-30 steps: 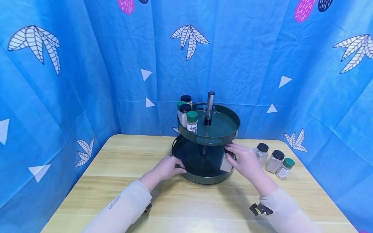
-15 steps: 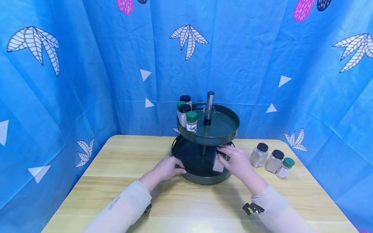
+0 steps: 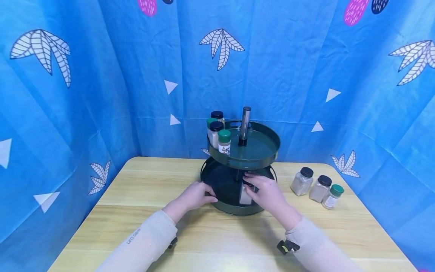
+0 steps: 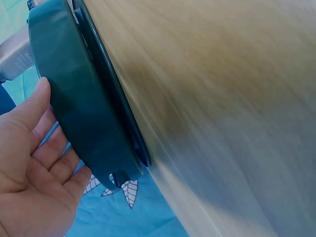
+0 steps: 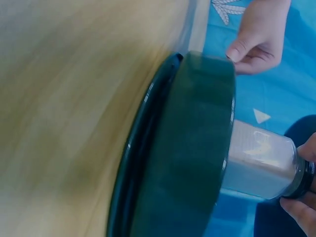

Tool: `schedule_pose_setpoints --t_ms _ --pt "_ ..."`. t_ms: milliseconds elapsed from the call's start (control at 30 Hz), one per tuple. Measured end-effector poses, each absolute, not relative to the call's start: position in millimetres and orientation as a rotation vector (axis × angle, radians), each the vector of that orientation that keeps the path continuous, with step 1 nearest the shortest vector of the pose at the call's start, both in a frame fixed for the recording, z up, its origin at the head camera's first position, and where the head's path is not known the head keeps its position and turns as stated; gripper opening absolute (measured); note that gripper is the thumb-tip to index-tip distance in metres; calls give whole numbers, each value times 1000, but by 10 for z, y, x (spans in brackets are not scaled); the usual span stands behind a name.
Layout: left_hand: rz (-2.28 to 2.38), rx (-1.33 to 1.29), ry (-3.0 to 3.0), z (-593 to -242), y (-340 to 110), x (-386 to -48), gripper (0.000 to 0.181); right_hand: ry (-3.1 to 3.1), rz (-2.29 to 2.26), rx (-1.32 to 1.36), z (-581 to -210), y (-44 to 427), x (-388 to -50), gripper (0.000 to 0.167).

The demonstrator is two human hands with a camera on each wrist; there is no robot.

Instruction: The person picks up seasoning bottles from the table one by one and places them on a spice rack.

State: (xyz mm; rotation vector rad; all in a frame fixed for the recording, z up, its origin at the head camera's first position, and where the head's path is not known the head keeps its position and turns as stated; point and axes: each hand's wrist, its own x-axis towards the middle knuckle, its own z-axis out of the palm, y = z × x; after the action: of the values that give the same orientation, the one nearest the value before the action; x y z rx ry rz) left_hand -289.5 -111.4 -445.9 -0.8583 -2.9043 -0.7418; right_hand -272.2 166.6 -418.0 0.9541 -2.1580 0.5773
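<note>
A dark green two-tier turntable stands on the table, its lower tray below its upper tray. My left hand pinches the lower tray's rim at the left, thumb on the edge in the left wrist view. With my right hand I hold a clear spice jar by its black lid, the fingertips around the lid. Pale powder fills this jar, which is upright inside the lower tray near its front rim. Whether its base touches the tray floor is hidden behind the rim.
Several spice jars with black and green lids crowd the upper tray's left side. A metal post rises through the middle. On the table at right stand two black-lidded jars and a green-lidded one. Blue curtain surrounds the table.
My right hand has moved left with the spice jar, from the lower tray's right side to its front middle. My left hand stays at the rim.
</note>
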Motion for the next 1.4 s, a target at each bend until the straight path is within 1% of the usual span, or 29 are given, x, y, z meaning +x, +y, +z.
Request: schedule_pose_setpoints --t_ms 300,733,967,1400 --pt "-730 -872 -2888 -4473 -1111 -2916 11 -2131 600 988 -4283 1564 -2740 25" --pt "-741 -879 -2876 -4466 -1111 -2929 11 -2140 596 1028 -4321 1388 -2717 25" --pt "-748 -897 -2854 -4483 -1112 -2934 8 -2151 611 1042 -4320 1313 -2712 24" --pt "-733 -889 -2872 -4487 -1102 -2925 10 -2172 611 1036 -4353 1194 -2719 23"
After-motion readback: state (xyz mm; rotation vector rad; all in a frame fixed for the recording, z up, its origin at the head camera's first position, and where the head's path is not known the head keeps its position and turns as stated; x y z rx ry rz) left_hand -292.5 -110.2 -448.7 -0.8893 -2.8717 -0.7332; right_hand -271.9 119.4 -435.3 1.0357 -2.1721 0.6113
